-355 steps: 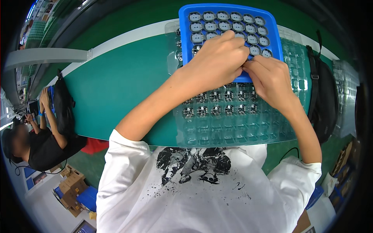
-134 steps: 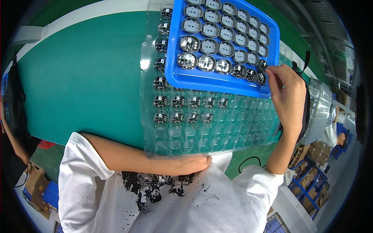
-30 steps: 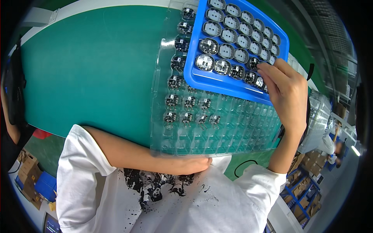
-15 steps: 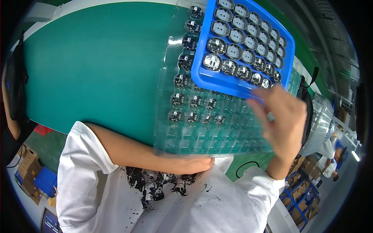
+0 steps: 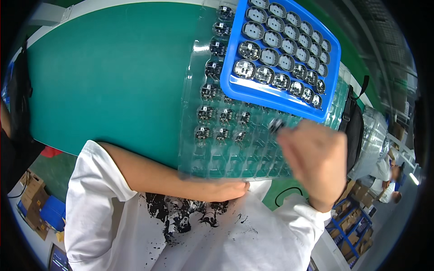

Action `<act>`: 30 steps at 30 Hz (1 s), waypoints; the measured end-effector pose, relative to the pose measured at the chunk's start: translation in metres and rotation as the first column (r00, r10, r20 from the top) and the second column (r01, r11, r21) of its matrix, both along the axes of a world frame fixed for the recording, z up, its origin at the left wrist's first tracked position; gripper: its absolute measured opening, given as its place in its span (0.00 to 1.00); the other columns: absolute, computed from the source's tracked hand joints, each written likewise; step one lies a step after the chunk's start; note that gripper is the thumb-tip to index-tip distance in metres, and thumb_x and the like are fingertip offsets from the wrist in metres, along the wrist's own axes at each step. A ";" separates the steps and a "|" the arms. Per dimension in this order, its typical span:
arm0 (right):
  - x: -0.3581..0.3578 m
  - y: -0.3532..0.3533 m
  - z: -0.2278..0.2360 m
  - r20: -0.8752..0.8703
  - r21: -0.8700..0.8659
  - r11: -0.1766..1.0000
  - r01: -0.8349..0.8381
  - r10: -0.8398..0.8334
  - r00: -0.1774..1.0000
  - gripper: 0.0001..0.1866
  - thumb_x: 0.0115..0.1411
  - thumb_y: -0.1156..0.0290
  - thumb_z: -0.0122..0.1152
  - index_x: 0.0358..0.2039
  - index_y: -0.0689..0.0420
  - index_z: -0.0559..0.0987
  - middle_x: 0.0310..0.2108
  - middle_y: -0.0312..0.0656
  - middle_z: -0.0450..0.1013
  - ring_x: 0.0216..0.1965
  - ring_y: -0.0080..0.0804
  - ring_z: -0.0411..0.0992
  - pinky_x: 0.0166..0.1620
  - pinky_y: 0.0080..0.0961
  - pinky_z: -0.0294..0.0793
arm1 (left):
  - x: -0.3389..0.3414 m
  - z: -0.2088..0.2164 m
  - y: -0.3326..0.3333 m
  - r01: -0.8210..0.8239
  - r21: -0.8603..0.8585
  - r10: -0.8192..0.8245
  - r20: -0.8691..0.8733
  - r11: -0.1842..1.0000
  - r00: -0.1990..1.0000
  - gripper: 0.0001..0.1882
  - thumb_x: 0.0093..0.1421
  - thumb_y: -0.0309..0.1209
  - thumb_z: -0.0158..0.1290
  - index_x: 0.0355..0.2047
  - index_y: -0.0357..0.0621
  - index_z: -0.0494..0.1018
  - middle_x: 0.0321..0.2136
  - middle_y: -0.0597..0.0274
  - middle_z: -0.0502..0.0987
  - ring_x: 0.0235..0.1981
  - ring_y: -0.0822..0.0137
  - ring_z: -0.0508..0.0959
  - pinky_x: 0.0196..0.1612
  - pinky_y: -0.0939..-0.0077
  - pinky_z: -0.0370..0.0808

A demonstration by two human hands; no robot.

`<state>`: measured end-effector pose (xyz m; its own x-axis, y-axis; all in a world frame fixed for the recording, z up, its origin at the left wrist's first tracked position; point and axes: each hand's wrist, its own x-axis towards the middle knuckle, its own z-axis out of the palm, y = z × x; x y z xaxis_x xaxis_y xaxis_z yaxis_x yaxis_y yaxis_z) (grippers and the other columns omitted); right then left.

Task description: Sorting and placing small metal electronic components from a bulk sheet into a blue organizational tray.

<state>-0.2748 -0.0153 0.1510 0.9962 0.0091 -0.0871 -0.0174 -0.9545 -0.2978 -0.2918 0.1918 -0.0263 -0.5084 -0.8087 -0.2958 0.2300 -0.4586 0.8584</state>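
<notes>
Right hand point(image 5: 318, 158): pinching a small circuit board point(image 5: 276, 126), blurry on my feed
Board spot: over the clear blister tray point(image 5: 217, 162), near the blue tray point(image 5: 280, 106)
Left hand point(image 5: 233, 190): can't tell its grip

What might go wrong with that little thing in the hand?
The right hand seems to pinch a small part over the clear tray, so it might slip and drop onto it. Also, the blue tray overlaps the clear tray, so a bump might jostle the parts in both.
</notes>
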 end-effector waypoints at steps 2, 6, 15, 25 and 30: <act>0.009 -0.019 0.003 0.124 0.071 0.993 0.094 -0.102 0.987 0.07 0.49 0.81 0.68 0.30 0.61 0.80 0.19 0.40 0.67 0.17 0.30 0.66 0.21 0.27 0.63 | -0.007 0.006 -0.014 0.019 -0.010 -0.019 -0.005 1.000 1.000 0.16 0.69 0.37 0.29 0.33 0.34 0.55 0.28 0.54 0.57 0.31 0.63 0.62 0.41 0.62 0.65; 0.030 -0.042 -0.024 0.277 -0.046 0.988 0.149 -0.130 0.952 0.07 0.52 0.81 0.67 0.33 0.62 0.81 0.19 0.40 0.66 0.17 0.27 0.64 0.21 0.24 0.60 | -0.004 0.008 -0.018 0.018 -0.008 -0.018 0.003 1.000 1.000 0.16 0.69 0.37 0.29 0.33 0.34 0.55 0.28 0.54 0.57 0.31 0.63 0.62 0.42 0.62 0.65; 0.041 -0.047 -0.036 0.241 -0.053 0.986 0.159 -0.142 0.960 0.06 0.54 0.81 0.66 0.34 0.62 0.82 0.19 0.41 0.67 0.18 0.26 0.64 0.23 0.23 0.60 | 0.004 0.009 -0.007 0.002 0.014 -0.002 -0.008 1.000 1.000 0.17 0.69 0.38 0.29 0.33 0.34 0.55 0.29 0.54 0.57 0.32 0.62 0.62 0.43 0.62 0.65; 0.041 -0.048 -0.036 0.228 -0.010 0.988 0.152 -0.146 0.963 0.05 0.55 0.81 0.65 0.34 0.63 0.81 0.20 0.41 0.68 0.18 0.28 0.65 0.23 0.24 0.61 | 0.006 0.011 -0.015 0.029 0.018 -0.029 -0.018 0.999 0.999 0.17 0.69 0.38 0.28 0.34 0.34 0.55 0.29 0.53 0.58 0.32 0.62 0.62 0.44 0.62 0.65; 0.042 -0.047 -0.035 0.224 -0.010 0.989 0.149 -0.143 0.964 0.05 0.55 0.81 0.65 0.34 0.64 0.82 0.20 0.41 0.68 0.18 0.28 0.65 0.23 0.24 0.61 | 0.010 0.013 -0.011 0.040 0.027 -0.040 -0.028 0.999 0.999 0.17 0.69 0.38 0.28 0.34 0.34 0.55 0.29 0.53 0.58 0.33 0.62 0.63 0.44 0.62 0.65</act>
